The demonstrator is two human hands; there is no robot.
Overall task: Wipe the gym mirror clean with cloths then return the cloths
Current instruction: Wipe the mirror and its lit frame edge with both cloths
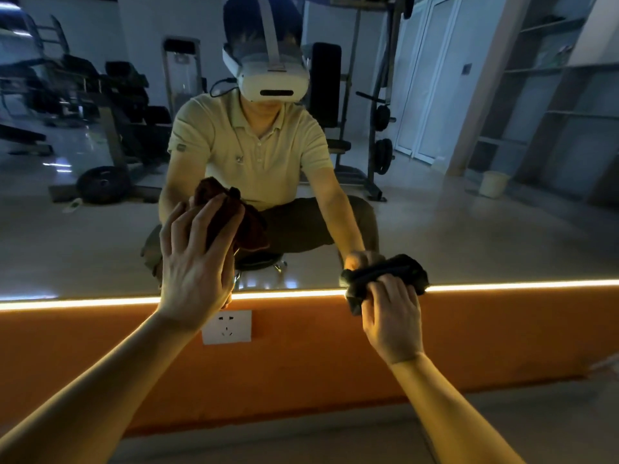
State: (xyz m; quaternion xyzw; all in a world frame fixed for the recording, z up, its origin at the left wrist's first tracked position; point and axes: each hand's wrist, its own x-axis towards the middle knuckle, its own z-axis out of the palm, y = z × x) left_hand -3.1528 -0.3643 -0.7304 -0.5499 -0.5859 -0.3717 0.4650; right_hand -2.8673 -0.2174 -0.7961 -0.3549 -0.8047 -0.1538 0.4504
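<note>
Left hand (194, 262): fingers spread flat, pressing brown cloth (249, 226) against mirror (469, 212). Right hand (393, 316): fingers curled around dark cloth (365, 283) at the mirror's lower edge.

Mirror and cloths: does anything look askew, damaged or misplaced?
Nothing stands out. The left hand presses a brown cloth on the mirror; the right hand grips a dark cloth at its lower edge.

Mirror (469, 229): ahead of both my grips.
Left cloth (249, 226): between my left hand (192, 262) and the glass.
Right cloth (385, 271): in my right hand (393, 318), at the mirror's lower edge.
Socket (226, 327): below my left hand.
</note>
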